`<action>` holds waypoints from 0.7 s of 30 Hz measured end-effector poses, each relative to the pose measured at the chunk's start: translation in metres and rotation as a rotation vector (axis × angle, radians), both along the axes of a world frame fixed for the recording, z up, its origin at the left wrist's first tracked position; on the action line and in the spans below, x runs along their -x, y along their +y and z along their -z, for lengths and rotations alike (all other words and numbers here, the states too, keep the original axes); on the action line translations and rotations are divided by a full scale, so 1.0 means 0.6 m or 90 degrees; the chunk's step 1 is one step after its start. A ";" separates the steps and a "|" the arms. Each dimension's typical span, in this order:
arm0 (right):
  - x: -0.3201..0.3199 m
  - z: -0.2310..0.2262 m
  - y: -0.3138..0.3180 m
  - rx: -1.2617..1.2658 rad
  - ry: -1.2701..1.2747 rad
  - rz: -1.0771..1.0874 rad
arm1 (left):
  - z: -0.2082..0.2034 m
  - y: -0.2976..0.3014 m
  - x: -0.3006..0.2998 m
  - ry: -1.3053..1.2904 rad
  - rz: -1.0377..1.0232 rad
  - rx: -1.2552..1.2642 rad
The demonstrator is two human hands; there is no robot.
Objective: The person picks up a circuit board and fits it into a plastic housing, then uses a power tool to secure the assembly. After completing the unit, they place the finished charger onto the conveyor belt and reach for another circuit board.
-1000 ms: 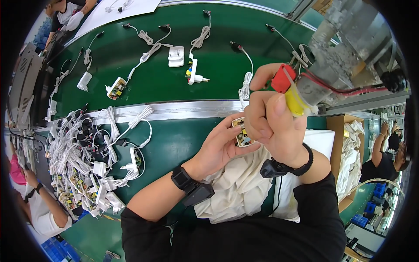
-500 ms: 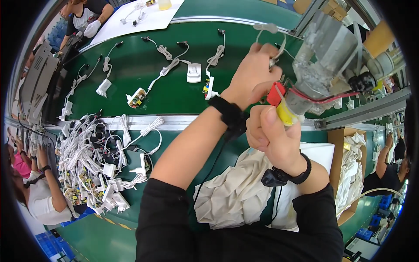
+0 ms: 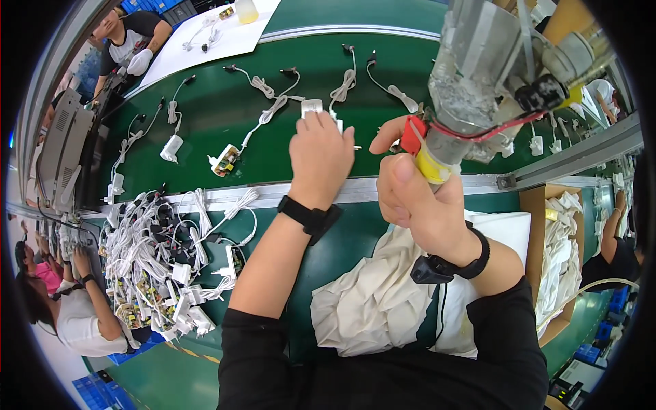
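My left hand (image 3: 320, 154) reaches over the green belt, fingers curled down around a power adapter that it mostly covers; a white edge and a metal prong show beside the thumb. Just past my fingertips is a white adapter housing (image 3: 312, 106). My right hand (image 3: 427, 205) grips the lower end of a hanging grey tube-shaped tool (image 3: 468, 102), wrapped in clear film, with yellow tape (image 3: 432, 164) and a red block (image 3: 413, 134) near its tip. The tool's tip is partly hidden by my fingers. Left of my left hand lies an open adapter with a circuit board (image 3: 224, 161).
Other corded adapters (image 3: 171, 147) lie along the belt. At near left is a heap of white adapters and cables (image 3: 147, 253). Crumpled cream cloth (image 3: 372, 294) lies before me, with a cardboard box (image 3: 533, 205) to the right. A metal rail (image 3: 369, 190) edges the belt. Other people work around.
My left hand has left the cable by the tool and moved left over the adapter. That cable now lies on the belt. My right hand keeps its grip, shifted slightly left with the tool.
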State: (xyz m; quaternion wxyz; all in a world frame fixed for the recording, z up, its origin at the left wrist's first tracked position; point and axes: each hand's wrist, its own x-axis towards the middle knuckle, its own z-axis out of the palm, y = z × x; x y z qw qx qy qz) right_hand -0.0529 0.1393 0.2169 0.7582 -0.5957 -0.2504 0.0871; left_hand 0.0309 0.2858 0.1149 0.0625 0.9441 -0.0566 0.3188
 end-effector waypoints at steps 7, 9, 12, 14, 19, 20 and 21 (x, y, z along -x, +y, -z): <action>0.004 -0.003 0.001 -0.007 0.034 -0.003 | 0.033 -0.025 -0.002 0.031 0.210 0.219; 0.004 -0.003 0.001 -0.013 0.025 -0.003 | 0.035 -0.024 0.004 0.054 0.264 0.268; -0.003 -0.002 0.000 -0.017 0.009 0.013 | 0.020 -0.001 0.032 0.234 0.256 0.455; -0.006 -0.004 0.000 -0.021 0.003 0.020 | 0.000 0.020 0.062 0.359 0.237 0.577; -0.012 -0.003 0.003 -0.033 -0.051 0.028 | -0.016 0.011 0.135 0.602 0.240 0.885; -0.014 -0.002 0.004 -0.026 -0.058 0.040 | -0.013 0.002 0.148 0.659 0.254 0.980; -0.015 -0.002 0.006 -0.019 -0.066 0.051 | -0.009 -0.004 0.160 0.661 0.255 0.983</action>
